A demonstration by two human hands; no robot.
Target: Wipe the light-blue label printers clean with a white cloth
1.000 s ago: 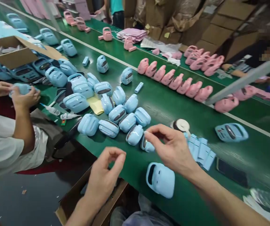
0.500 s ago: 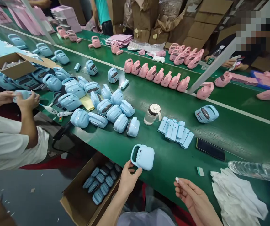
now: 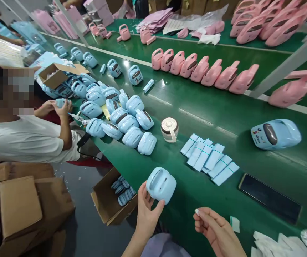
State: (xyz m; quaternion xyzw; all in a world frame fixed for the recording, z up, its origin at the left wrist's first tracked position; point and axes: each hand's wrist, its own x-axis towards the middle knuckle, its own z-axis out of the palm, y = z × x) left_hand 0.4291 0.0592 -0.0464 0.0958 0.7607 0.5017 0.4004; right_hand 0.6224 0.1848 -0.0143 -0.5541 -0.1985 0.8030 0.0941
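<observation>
While my left hand holds one blue shell just over the near edge of the green surface, its fingers closed round the shell's lower side w/ the thumb underneath, my right hand hovers beside it, thumb & forefinger pinched on a tiny white piece, the rest loosely curled

Progress, as I judge it: this shell & the piece are apart, nothing joined. 1 printed blue unit lies alone at far right & looks finished. A heap of blue shells sits to the left, approx 15, too overlapped to count exactly

Counts: 1 white-lidded jar, approx 10 pale blue strips fanned beside it, 1 dark phone, 8 pink units in a row behind, 1 open carton of more blue parts below the edge. A co-worker's hands at left hold another shell
</observation>
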